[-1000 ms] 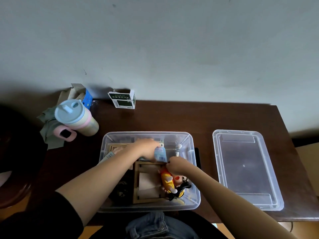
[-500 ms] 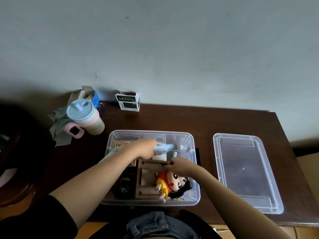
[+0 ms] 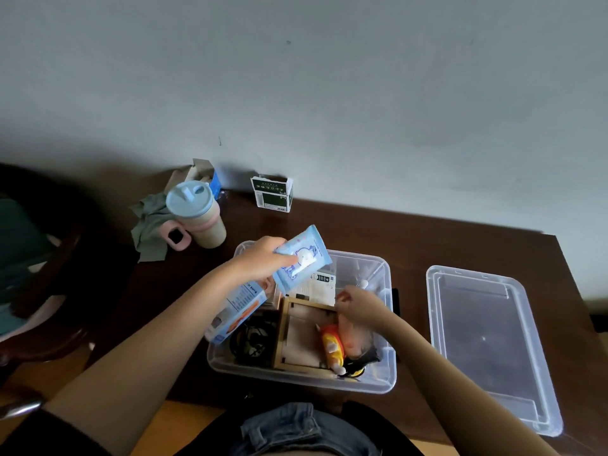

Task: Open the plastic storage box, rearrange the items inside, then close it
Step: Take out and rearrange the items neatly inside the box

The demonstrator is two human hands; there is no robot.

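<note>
Left hand (image 3: 263, 258): raised above the far-left corner of the clear storage box (image 3: 378, 383), fingers curled round one end of a light blue wipes packet (image 3: 302, 258). Packet tilted, its far end pointing up and away; a white cartoon bear is printed on its face, with small print too fine to read. Left forearm comes in from the lower left, black sleeve at the elbow.

Right hand (image 3: 357, 304): down inside the box, fingers bent, thumb and fingertips at the far rail of a wooden frame (image 3: 297, 337). Whether they pinch the rail or only touch it, cannot tell. Right forearm crosses the near-right corner of the box.

Inside the box: the frame lies flat in the middle; a doll (image 3: 339, 347) in a red and yellow outfit with black hair lies at its right side, partly under the right wrist. A blue and orange carton (image 3: 237, 311) leans against the left wall, its lines of text illegible. A white printed leaflet (image 3: 316, 286) lies behind the frame, a dark label on it unreadable. Black cable (image 3: 251, 340) coiled at the left floor.

Box sits open on a dark wooden table (image 3: 411, 238); its clear lid (image 3: 487, 343) lies flat to the right, apart from it. Far left: lidded cup (image 3: 197, 215) with pink handle, grey cloth (image 3: 148, 225) beside it. By the wall, a small green and white carton (image 3: 273, 194), writing unreadable.
</note>
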